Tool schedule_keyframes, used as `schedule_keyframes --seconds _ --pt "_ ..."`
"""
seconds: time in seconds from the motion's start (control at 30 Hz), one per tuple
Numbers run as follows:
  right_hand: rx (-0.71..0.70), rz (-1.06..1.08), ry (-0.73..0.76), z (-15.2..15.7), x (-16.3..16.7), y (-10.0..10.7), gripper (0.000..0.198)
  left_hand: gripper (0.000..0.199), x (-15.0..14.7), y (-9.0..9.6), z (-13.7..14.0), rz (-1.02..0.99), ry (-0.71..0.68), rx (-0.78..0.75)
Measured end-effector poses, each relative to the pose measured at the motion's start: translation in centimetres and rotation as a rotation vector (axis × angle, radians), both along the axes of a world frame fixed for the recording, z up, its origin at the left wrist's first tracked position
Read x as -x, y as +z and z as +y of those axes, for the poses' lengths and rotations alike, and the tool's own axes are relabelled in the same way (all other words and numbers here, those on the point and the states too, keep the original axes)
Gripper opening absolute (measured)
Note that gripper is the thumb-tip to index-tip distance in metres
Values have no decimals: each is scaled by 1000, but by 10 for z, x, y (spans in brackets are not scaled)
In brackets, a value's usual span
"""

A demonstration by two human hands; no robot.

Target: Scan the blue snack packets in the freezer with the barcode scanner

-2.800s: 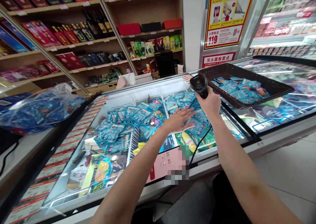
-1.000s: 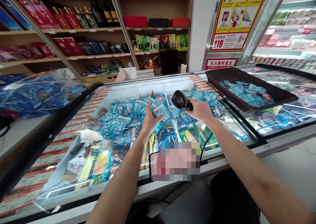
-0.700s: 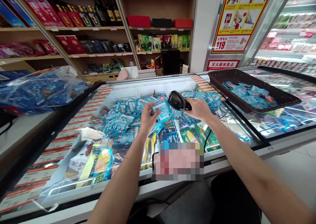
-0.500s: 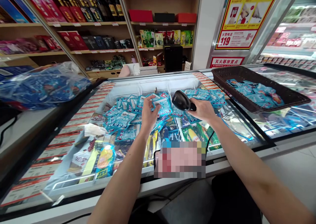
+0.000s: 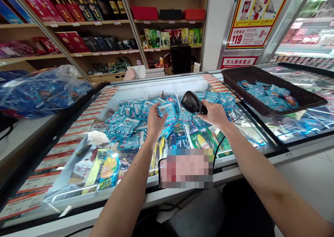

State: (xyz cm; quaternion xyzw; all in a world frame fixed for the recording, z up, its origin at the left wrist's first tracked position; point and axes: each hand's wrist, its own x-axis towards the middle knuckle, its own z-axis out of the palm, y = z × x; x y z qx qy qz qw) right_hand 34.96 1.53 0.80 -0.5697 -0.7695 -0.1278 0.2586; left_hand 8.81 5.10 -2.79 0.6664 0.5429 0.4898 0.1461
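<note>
Black plastic forms the barcode scanner (image 5: 191, 102), clasped in the grip of the right hand (image 5: 215, 115) right of centre, its head turned left, seemingly to face the barcode (image 5: 162, 110). At mid-frame, the left hand (image 5: 155, 122) pinches the blue packet (image 5: 170, 112) edgewise, perhaps keeping that code uncovered.

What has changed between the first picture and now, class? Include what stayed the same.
The left hand, earlier spread open, has moved left and now pinches a blue packet. The right hand has brought the black scanner left, toward it. The brown basket and plastic bag stayed put.
</note>
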Motion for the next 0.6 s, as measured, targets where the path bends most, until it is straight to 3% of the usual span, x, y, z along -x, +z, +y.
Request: schedule_keyframes --seconds 0.17,0.33,0.6 --pt "-2 -6 14 -1 1 2 35 65 1 2 -8 173 3 -148" --pt "-10 -15 48 -2 2 1 34 73 1 1 -9 92 6 -190" --pt "22 -63 90 -1 5 -2 38 43 2 6 -11 127 21 -162"
